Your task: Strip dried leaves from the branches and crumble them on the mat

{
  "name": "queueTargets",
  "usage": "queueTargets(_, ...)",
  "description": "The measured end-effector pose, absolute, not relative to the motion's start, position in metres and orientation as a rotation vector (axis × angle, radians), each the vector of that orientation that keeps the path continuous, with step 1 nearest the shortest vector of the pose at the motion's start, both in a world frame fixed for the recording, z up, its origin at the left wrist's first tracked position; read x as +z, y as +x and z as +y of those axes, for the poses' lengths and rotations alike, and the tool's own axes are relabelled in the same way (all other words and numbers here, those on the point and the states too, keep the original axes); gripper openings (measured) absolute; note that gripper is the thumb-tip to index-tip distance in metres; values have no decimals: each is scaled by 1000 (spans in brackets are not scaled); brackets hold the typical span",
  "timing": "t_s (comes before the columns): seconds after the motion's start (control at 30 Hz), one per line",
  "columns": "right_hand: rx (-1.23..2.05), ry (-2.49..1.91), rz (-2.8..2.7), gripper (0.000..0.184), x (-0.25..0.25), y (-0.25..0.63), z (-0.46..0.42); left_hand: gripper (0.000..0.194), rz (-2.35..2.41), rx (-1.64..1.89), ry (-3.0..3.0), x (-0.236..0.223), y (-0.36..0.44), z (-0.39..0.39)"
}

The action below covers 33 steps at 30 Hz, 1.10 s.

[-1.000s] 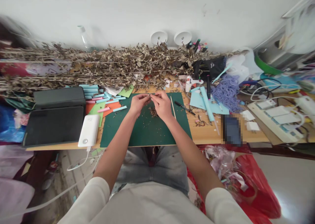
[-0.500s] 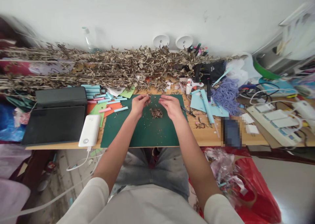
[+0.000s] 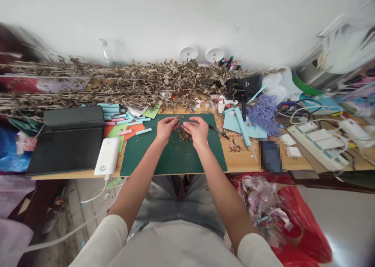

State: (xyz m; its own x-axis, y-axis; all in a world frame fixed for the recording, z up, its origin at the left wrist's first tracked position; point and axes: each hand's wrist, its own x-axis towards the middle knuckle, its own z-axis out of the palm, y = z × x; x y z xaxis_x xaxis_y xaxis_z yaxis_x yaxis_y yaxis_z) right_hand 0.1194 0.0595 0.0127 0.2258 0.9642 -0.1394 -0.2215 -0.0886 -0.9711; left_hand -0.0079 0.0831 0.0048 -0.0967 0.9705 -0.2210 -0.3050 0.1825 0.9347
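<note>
Both my hands hover over the far part of a dark green cutting mat [image 3: 172, 157]. My left hand [image 3: 165, 128] is closed in a pinch on a small dried stem or leaf bit at its fingertips. My right hand [image 3: 197, 131] is curled, fingertips pinched together close to the left hand; what it holds is too small to name. Between and just under the hands lies a small pile of dried leaf crumbs [image 3: 183, 135]. Crumbs are scattered over the mat.
A long heap of dried leafy branches [image 3: 123, 83] runs along the wall. Left: tablet and case [image 3: 66, 142], white power bank [image 3: 107, 161], rolled paper tubes [image 3: 123, 118]. Right: black tool [image 3: 218, 131], blue paper, purple cord [image 3: 263, 110], power strip [image 3: 319, 142]. A red bag [image 3: 293, 220] sits below.
My hands were together, parted half a second ago, and have come close again over the crumb pile. The view shifted slightly.
</note>
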Motion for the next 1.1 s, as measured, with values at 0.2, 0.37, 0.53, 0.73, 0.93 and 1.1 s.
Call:
queueTargets(0.2, 930, -1330, -1092, 18, 7, 106, 38, 31, 1156, 1168, 748, 14, -7, 64)
queueTargets(0.37, 689, -1390, -1317, 8, 5, 108, 20, 32, 1130, 1149, 823, 18, -4, 50)
queueTargets(0.53, 662, -1397, -1393, 10, 6, 118, 11, 30, 1094, 1125, 871, 22, -3, 37)
queueTargets(0.73, 547, -1374, -1485, 3, 13, 126, 9, 31, 1058, 1167, 844, 20, -7, 27)
queueTargets(0.93, 991, -1069, -1343, 47, 14, 130, 10, 27, 1153, 1283, 1032, 12, -13, 23)
queueTargets(1.1, 809, -1107, -1292, 14, 11, 124, 12, 38, 1040, 1227, 1019, 12, -18, 18)
